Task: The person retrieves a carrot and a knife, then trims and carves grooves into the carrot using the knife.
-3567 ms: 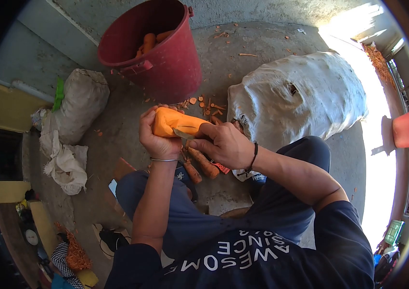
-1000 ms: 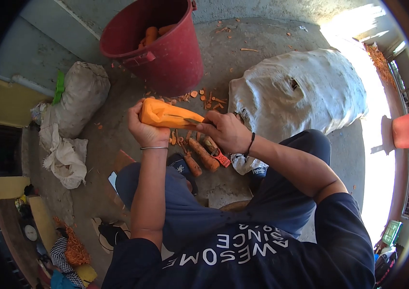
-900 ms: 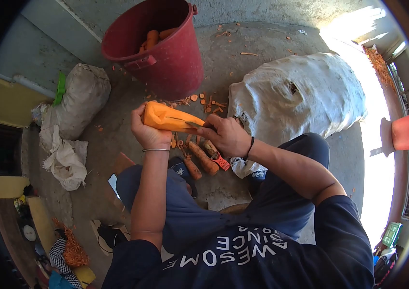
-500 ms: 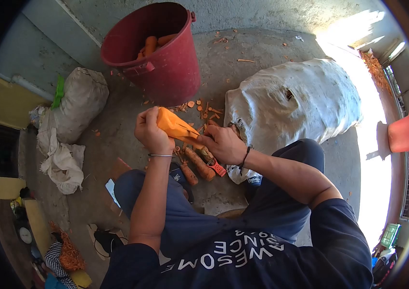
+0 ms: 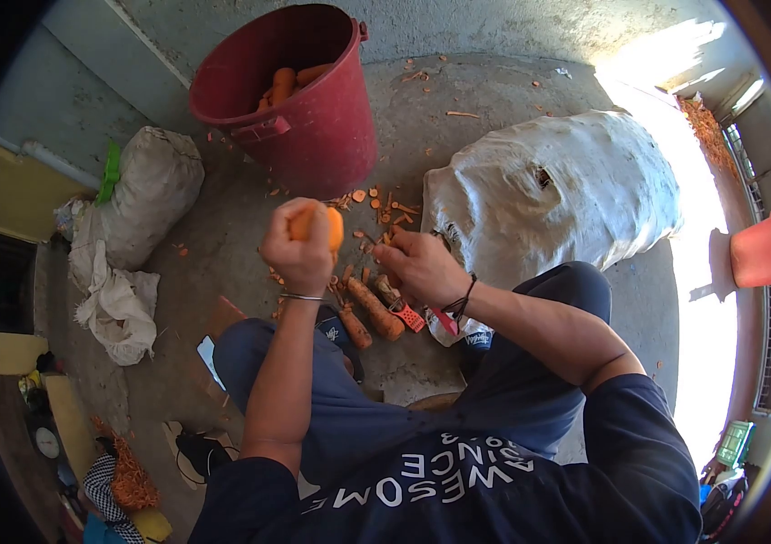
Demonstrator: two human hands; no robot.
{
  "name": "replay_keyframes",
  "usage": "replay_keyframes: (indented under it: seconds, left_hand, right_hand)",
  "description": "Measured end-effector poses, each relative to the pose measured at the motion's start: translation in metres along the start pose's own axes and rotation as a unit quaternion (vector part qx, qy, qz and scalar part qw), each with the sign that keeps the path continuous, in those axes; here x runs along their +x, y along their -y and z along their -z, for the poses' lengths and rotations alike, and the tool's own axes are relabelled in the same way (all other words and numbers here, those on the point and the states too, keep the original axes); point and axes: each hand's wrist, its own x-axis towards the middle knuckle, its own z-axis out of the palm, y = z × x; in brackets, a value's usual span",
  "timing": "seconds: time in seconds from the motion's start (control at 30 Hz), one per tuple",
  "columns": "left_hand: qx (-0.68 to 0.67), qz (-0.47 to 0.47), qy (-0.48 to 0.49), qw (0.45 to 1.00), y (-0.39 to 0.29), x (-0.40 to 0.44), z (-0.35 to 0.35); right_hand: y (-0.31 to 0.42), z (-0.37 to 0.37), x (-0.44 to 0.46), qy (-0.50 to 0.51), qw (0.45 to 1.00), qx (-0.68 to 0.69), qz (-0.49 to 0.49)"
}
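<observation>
the left hand (image 5: 297,249) is closed in a fist around the orange peeled carrot (image 5: 336,232), held above the floor a little below the red bucket (image 5: 331,136) in the view. half a second ago the carrot stretched across to the right hand (image 5: 426,269), its narrow end at those fingers; now it has swung round, so only a short stretch of it shows past the left knuckles, and a gap has opened between it and the right hand. the right hand's fingers are curled together over a pink handle (image 5: 444,320), which pokes out below the palm and was hidden in that earlier view; how firmly they grip it cannot be told. beneath the hands, two unpeeled carrots (image 5: 373,308) and a red slotted tool (image 5: 411,318) lie where they did, as do the orange scraps (image 5: 359,195) beside the bucket and the large white sack (image 5: 558,190).
</observation>
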Motion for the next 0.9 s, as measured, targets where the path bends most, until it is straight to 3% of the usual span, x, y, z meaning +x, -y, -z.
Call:
replay_keyframes:
  seconds: [0.03,0.07,0.1,0.13,0.23,0.27,0.3,0.33,0.4,0.6,0.73,0.9]
  left_hand:
    - [-0.015,0.087,-0.030,0.996,0.001,0.003,0.002]
    - [-0.015,0.087,-0.027,0.996,0.001,0.006,0.004]
    - [-0.133,0.216,-0.076,0.964,-0.011,0.013,0.004]
    - [-0.247,0.338,-0.124,0.899,-0.016,0.018,0.003]
    - [-0.333,0.441,-0.123,0.824,0.012,0.017,0.008]
    - [-0.365,0.489,-0.109,0.785,0.016,0.016,0.008]
    - [-0.365,0.490,-0.107,0.784,0.020,0.014,0.008]
    - [-0.366,0.509,-0.086,0.774,0.023,0.012,0.007]
    - [-0.368,0.530,-0.064,0.762,0.023,0.008,0.002]
    - [-0.358,0.577,-0.027,0.734,0.012,-0.004,-0.010]
    - [-0.368,0.585,-0.020,0.723,0.021,-0.009,-0.008]
    - [-0.357,0.579,-0.059,0.731,0.021,-0.017,-0.014]
  right_hand:
    - [-0.001,0.003,0.002,0.000,1.000,0.002,0.000]
    - [-0.003,0.007,0.004,-0.005,0.999,0.031,0.022]
    - [-0.005,0.011,0.005,-0.011,0.997,0.059,0.042]
    - [-0.006,0.015,0.006,-0.011,0.997,0.059,0.041]
    - [-0.009,0.024,0.015,-0.021,0.995,0.022,0.098]
    - [-0.014,0.027,0.020,-0.054,0.984,-0.046,0.166]
    - [-0.010,0.028,0.019,-0.087,0.963,-0.113,0.230]
    - [-0.007,0.029,0.015,-0.089,0.963,-0.113,0.228]
    - [0.003,0.031,0.006,-0.045,0.971,-0.176,0.155]
    - [-0.020,0.031,0.019,-0.010,0.943,-0.196,0.269]
    - [-0.016,0.029,0.016,0.014,0.936,-0.214,0.277]
    - [-0.027,0.024,0.020,-0.031,0.916,-0.251,0.312]
